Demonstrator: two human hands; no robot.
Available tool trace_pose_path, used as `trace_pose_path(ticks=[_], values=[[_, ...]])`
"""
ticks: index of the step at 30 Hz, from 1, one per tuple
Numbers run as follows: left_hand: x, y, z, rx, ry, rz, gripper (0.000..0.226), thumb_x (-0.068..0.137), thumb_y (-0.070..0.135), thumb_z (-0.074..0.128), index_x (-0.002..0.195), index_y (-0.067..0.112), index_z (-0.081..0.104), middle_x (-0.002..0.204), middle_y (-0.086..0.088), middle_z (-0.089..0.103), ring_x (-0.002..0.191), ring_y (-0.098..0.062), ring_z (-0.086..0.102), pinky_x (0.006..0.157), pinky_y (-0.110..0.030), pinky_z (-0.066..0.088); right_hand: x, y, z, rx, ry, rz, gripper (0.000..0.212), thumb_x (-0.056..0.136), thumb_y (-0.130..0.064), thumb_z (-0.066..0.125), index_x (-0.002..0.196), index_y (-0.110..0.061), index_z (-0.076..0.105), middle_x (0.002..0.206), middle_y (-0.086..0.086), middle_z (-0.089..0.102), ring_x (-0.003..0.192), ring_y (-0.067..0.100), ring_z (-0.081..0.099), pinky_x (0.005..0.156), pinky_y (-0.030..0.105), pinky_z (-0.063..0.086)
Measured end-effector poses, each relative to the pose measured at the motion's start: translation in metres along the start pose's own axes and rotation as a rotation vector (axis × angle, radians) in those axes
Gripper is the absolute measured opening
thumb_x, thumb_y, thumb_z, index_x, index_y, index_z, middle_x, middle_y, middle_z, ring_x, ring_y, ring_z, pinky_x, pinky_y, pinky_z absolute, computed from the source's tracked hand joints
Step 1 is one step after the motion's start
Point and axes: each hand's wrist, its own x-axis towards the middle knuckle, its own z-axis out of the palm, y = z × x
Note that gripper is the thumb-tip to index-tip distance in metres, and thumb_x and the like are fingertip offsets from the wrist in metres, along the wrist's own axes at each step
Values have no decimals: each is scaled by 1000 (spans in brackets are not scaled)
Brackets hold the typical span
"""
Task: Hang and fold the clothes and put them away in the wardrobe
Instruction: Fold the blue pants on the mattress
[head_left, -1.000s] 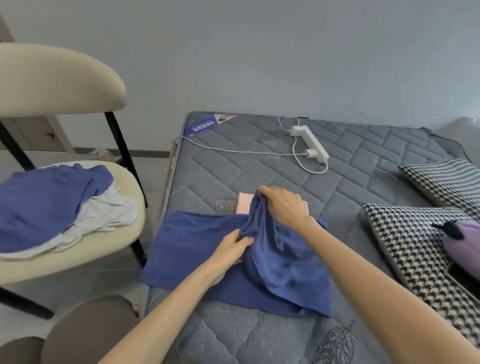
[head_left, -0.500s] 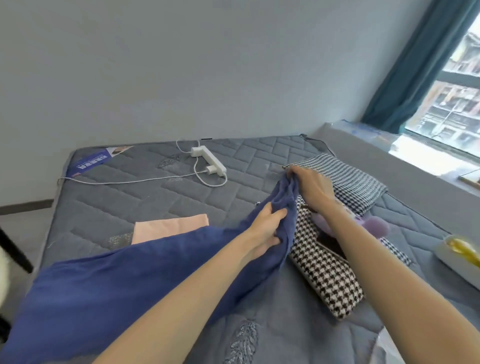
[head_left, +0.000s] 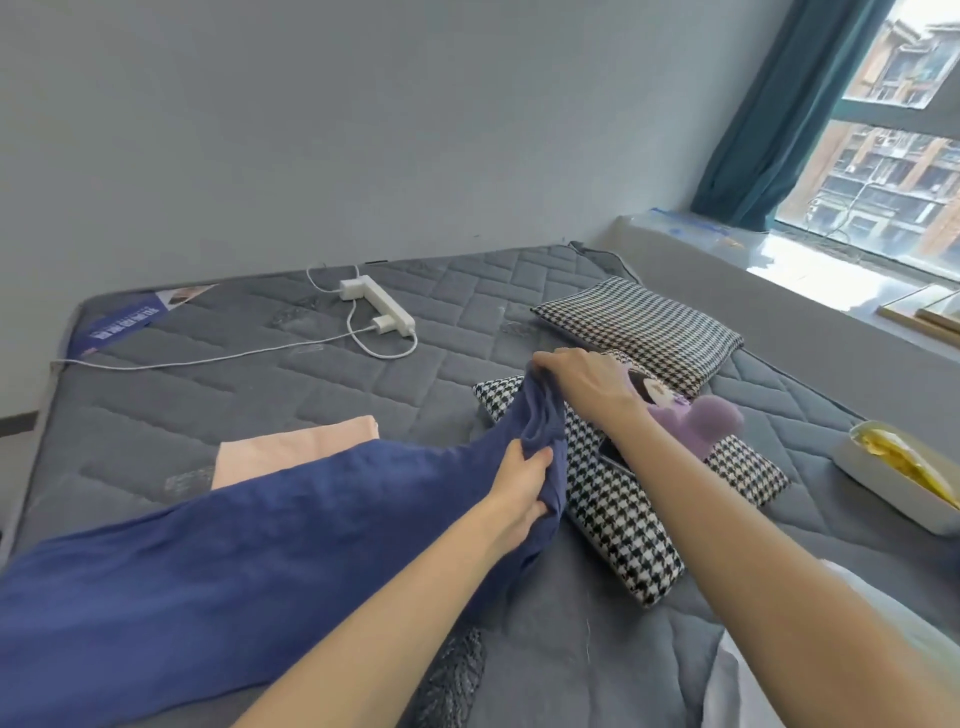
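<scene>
Lower left of the frame: blue garment (head_left: 218, 571), pulled into a long band running from the left edge up toward centre, over the grey quilted mattress (head_left: 249, 395). Upper left corner of the mattress: blue printed label (head_left: 122, 322). White cable (head_left: 208, 357) runs from the left edge across to a white power strip (head_left: 382, 306), upper centre-left, with a plug block in it. Below the strip, a pink folded cloth (head_left: 296, 448) lies flat on the mattress, its near edge covered by the blue garment.

Centre: left grip (head_left: 519, 493), a bare hand, is clenched on a bunched fold of the blue garment, fingers curled round the cloth. Just above and to its right, right grip (head_left: 587, 387) grasps the garment's far end, fingers curled over it. This grip is over the near houndstooth pillow (head_left: 618, 519), and the cloth below it drapes against that pillow.

Right of centre, higher up: second houndstooth pillow (head_left: 639, 325). A purple plush toy (head_left: 698, 423) sits on the near pillow, partly behind the right forearm.

Right edge: white tray (head_left: 883, 493) on the mattress, something yellow inside, can't tell what. Upper right: teal curtain (head_left: 769, 130) beside a window (head_left: 904, 156).
</scene>
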Motion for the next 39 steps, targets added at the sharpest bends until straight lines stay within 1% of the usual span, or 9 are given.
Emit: trace_pose_path(ticks=[2, 5, 12, 17, 21, 25, 29, 32, 39], values=[[-2, -12, -19, 76, 67, -13, 6, 100, 11, 43, 101, 11, 50, 99, -5, 59, 85, -18, 60, 84, -37, 51, 5, -24, 9, -21, -47, -47, 18, 98, -21, 44, 112, -26, 54, 108, 3, 60, 97, 30, 61, 65, 35, 34], [-3, -30, -53, 168, 128, -57, 22, 99, 11, 46, 119, 5, 48, 116, -13, 59, 104, -26, 60, 94, -43, 50, 14, -63, 29, -57, -89, -149, 17, 99, -23, 42, 109, -24, 55, 110, 2, 59, 100, 26, 62, 65, 32, 35], [-12, -60, -124, 184, 208, -196, 21, 98, 12, 47, 119, 8, 50, 114, -8, 61, 98, -22, 61, 64, -26, 51, 21, -137, 81, 72, -281, -278, 30, 98, -13, 42, 118, -28, 57, 116, 4, 56, 104, 29, 60, 68, 35, 41], [-19, -83, -160, 486, 318, -249, 26, 92, 13, 51, 116, 4, 45, 118, -14, 57, 99, -28, 58, 82, -39, 55, 13, -141, 105, 571, -250, -73, 40, 89, -1, 41, 116, -22, 61, 119, 0, 63, 109, 23, 57, 88, 37, 48], [-28, -91, -165, 1042, 508, 54, 54, 84, 24, 64, 130, 14, 37, 125, -8, 34, 115, -29, 37, 91, -32, 38, -1, -109, 133, 610, -248, 237, 37, 91, -7, 47, 127, -10, 53, 130, 14, 54, 119, 32, 50, 101, 42, 40], [-29, -94, -139, 1384, 241, 356, 53, 84, 43, 60, 129, 25, 40, 122, 2, 30, 115, -21, 33, 93, -29, 31, -12, -89, 158, 733, -389, 512, 48, 95, -16, 54, 137, 1, 40, 138, 20, 47, 127, 34, 46, 105, 36, 36], [-21, -118, -107, 1475, -33, 353, 74, 79, 53, 61, 140, 19, 34, 134, -3, 28, 127, -24, 26, 104, -33, 23, -17, -79, 173, 905, -400, 656, 42, 95, -25, 56, 127, 0, 47, 114, 13, 59, 108, 28, 57, 84, 30, 42], [-15, -136, -94, 1597, -55, 326, 83, 80, 57, 61, 144, 16, 27, 142, -8, 26, 131, -28, 25, 106, -37, 22, -18, -74, 176, 1147, -431, 771, 30, 96, -27, 56, 120, -9, 55, 75, 2, 50, 65, 13, 46, 56, 23, 35], [0, -152, -83, 1799, 20, 484, 67, 84, 60, 54, 128, 13, 37, 132, -6, 38, 119, -29, 37, 88, -45, 32, -17, -66, 187, 1540, -585, 813, 25, 92, -27, 64, 102, -5, 67, 89, 2, 69, 80, 15, 65, 61, 25, 51]])
